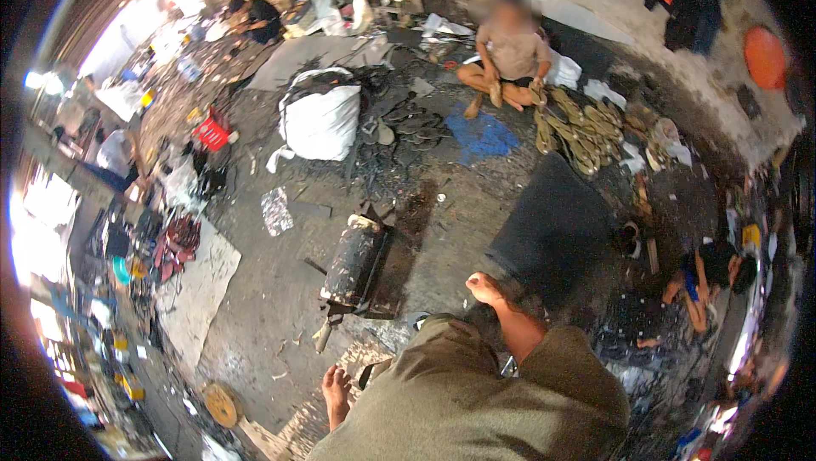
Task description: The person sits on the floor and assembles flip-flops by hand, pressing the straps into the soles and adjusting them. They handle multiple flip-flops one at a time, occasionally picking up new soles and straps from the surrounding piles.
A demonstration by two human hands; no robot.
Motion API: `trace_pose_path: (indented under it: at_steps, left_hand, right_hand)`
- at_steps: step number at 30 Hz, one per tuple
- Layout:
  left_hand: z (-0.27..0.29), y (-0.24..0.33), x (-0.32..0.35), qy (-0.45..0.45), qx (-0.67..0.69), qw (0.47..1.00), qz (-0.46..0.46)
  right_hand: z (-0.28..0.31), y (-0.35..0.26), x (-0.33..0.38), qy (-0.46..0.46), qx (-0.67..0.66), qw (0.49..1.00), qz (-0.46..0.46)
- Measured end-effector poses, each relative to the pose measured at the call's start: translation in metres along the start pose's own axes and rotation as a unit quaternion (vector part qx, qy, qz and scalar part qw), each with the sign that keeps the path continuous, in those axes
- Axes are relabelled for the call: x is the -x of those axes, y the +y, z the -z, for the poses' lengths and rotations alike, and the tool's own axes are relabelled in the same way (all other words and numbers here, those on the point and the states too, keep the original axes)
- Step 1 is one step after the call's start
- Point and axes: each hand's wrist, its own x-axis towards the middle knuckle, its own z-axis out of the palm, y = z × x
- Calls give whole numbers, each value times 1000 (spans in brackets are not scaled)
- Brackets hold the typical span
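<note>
My right hand (484, 289) reaches forward from an olive sleeve, fingers curled, low over the dirty floor. It sits at the near corner of a dark rubber mat (552, 227). Nothing shows in its grip. My left hand is out of view. My bare foot (337, 393) rests on a worn board at the lower left of my olive-clad body. A dark, rusty cylinder-shaped machine part (353, 261) lies on the floor to the left of my hand.
Another person (510, 49) sits at the far side beside a heap of sandal soles (586, 134). A full white sack (320, 121) stands at the back left, and dark sandals (412, 125) are scattered next to it. A second person (710, 274) crouches at the right. Clutter lines the left edge.
</note>
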Motion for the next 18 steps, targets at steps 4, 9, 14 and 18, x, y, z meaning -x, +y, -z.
trace_pose_path:
  at_steps: [4,9,14,18]
  left_hand:
    - [11,-25,-40,-121,-94,988,-31]
    - [69,-57,-63,-173,-169,970,-13]
    - [138,-66,-68,-178,-203,960,70]
    - [170,-57,-90,-174,-217,956,96]
  right_hand:
    - [-20,6,12,39,-60,997,-15]
    - [-57,21,44,102,-75,991,52]
    - [-109,40,90,106,-100,989,38]
    - [-132,6,147,143,-112,983,18]
